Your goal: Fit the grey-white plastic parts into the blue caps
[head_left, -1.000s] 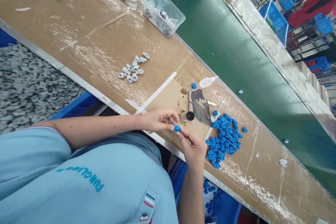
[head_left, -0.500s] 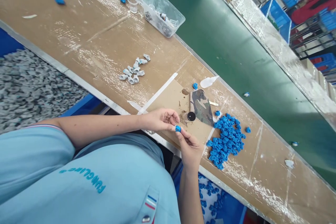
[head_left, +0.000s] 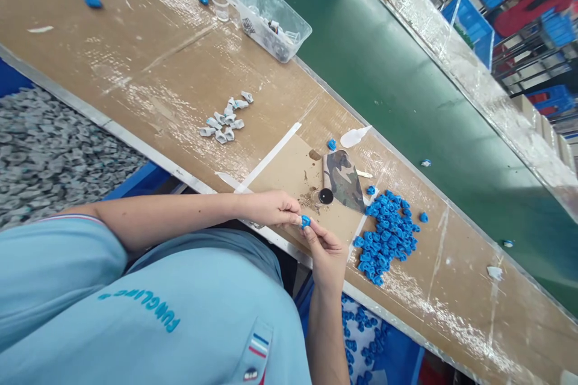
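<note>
Between my two hands, over the near edge of the table, is a small blue molded piece (head_left: 306, 221). My right hand (head_left: 326, 246) pinches it between thumb and fingers. From the other side my left hand (head_left: 280, 209) closes its thumb and fingertips at the piece's left end; a bit of something pale shows there, too small to name. Just beyond the hands stands a small cup with dark contents (head_left: 325, 196), beside a camouflage-patterned cloth (head_left: 344, 177). A pile of similar blue pieces (head_left: 389, 234) lies to the right, and a cluster of grey-white pieces (head_left: 226, 119) to the left.
A clear plastic box (head_left: 273, 21) with small parts stands at the table's far edge, beside a clear cup (head_left: 221, 7). A white bottle (head_left: 355, 136) lies behind the cloth. Beyond runs a green belt (head_left: 383, 72). Bins of grey pieces (head_left: 58, 144) and blue pieces (head_left: 361, 337) sit below the near edge.
My left fingers, spread before, have closed in on the blue piece from the left. The right hand keeps its pinch. The view has shifted slightly.
</note>
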Tool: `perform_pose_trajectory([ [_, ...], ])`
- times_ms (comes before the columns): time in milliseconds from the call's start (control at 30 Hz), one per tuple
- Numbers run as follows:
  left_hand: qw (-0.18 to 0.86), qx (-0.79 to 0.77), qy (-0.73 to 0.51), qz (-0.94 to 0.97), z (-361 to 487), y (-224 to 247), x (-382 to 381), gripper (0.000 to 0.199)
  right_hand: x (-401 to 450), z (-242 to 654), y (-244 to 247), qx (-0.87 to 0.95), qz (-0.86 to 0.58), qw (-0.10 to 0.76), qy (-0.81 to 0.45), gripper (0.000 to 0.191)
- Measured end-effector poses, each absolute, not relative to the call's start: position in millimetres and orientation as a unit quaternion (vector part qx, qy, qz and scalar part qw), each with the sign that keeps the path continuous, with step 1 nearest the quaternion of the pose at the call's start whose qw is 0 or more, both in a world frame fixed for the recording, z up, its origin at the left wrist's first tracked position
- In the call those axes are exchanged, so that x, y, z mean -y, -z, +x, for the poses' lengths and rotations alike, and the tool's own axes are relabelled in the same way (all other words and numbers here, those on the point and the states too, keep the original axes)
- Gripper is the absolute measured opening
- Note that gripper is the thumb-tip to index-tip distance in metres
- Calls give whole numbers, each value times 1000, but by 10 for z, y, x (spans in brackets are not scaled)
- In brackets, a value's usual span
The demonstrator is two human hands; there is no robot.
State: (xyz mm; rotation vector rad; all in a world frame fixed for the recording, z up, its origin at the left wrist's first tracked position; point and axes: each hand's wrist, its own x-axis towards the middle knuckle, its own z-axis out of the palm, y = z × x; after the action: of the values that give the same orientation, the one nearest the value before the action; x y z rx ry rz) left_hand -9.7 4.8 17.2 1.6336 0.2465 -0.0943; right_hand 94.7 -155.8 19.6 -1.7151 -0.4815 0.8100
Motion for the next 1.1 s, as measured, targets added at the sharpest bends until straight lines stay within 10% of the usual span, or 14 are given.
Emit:
perform_pose_trajectory([
  [433,662,-85,87,739,-111,-264,-165,31,1703,1018,-202,335,-763,489,-258,26],
  [667,445,-213,-125,861,293,-382,-912,31,2197,1570,-191,316,-897,298,85,38],
  [1100,244,-388,-132,879,2066,-358,-1877,34,2202,1671,90,322,-902,276,78,38],
])
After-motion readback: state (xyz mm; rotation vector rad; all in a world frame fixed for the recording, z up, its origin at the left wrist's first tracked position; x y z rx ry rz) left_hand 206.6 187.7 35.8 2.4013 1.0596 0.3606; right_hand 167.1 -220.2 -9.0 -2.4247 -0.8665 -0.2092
